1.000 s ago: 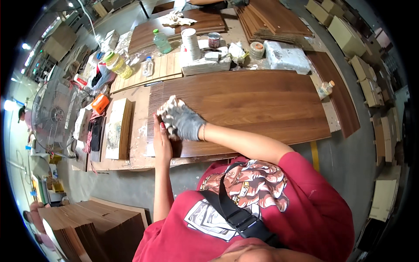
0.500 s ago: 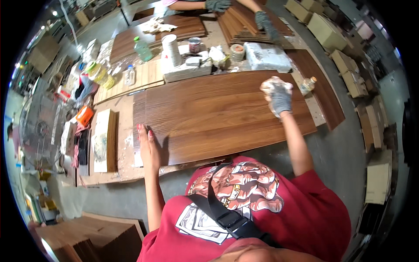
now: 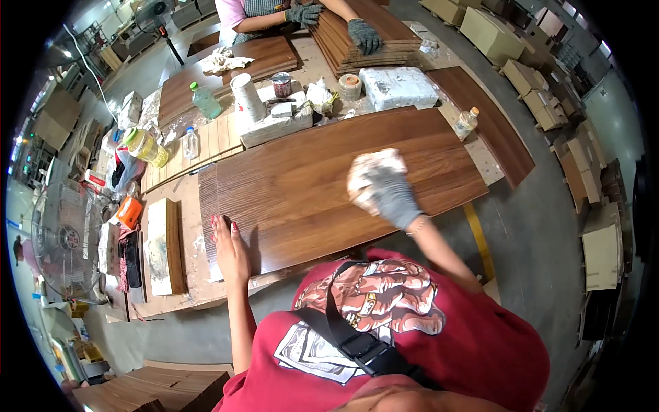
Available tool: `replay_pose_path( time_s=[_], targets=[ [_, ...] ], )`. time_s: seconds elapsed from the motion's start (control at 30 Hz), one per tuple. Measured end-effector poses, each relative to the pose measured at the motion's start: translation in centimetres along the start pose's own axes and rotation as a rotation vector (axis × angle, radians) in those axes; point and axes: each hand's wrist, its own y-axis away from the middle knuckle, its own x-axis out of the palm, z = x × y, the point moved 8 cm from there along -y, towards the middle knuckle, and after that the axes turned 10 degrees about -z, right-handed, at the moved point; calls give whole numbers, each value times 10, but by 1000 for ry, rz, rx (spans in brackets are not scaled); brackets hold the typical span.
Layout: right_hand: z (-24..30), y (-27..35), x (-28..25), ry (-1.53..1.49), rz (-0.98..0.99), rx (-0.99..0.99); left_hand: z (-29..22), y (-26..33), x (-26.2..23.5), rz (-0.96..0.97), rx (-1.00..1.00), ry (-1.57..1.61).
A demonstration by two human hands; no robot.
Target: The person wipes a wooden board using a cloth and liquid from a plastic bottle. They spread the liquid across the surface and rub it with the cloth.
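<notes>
A brown wood-grain board lies across the workbench in front of me. My left hand, bare with red nails, rests at the board's left end, fingers stretched out and holding nothing. In a grey glove, my right hand presses a crumpled whitish cloth onto the board, right of its middle. The gloved fingers are wrapped over the cloth. Beyond the board's far right corner stands a small clear bottle with an orange cap.
Across the bench, a co-worker's gloved hands are at stacked brown boards. A white wrapped block, a white cylinder and a green-capped bottle line the far side. To the left are a wood block and a fan.
My right hand has slid the cloth left and nearer across the board. The left hand stays at the left end. The view has shifted, showing more of the co-worker.
</notes>
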Motion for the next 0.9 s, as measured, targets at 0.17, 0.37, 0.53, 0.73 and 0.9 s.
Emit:
replay_pose_path(
  time_s=[0.17, 0.37, 0.53, 0.73, 0.9],
  targets=[
    [166, -72, 61, -290, 164, -304, -10, -2, 2, 23, 6, -81],
    [119, -127, 76, 212, 223, -77, -8, 4, -2, 57, -13, -150],
    [-158, -94, 18, 444, -150, 231, -9, 2, 1, 63, 16, -196],
    [-259, -49, -48, 592, -125, 480, -9, 6, 1, 61, -1, -237],
    [-103, -83, 36, 278, 121, 192, -7, 5, 7, 45, 47, -265]
  ],
)
